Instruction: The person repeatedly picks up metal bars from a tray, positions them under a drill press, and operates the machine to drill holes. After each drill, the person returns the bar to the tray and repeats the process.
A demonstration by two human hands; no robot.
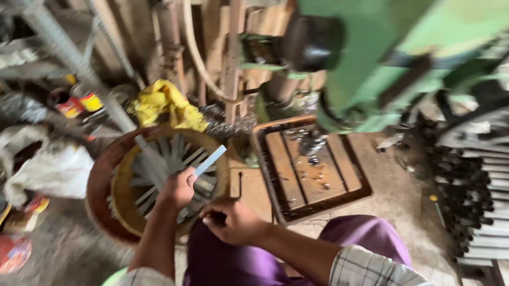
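My left hand [177,187] holds a short flat metal strip [210,161] over a round yellow-rimmed basin [122,194] that has several similar metal strips lying in it. My right hand [232,221] is closed near my purple-clad knee, fingers curled around something small and dark that I cannot make out. Both forearms wear checked sleeves. The two hands are close together, just in front of the basin.
A green drill press [395,40] rises at the upper right above a rusty square tray [313,165]. Stacked metal rods [494,206] lie at the right. A yellow cloth [165,105], white bags [49,168] and a red container [1,255] crowd the left.
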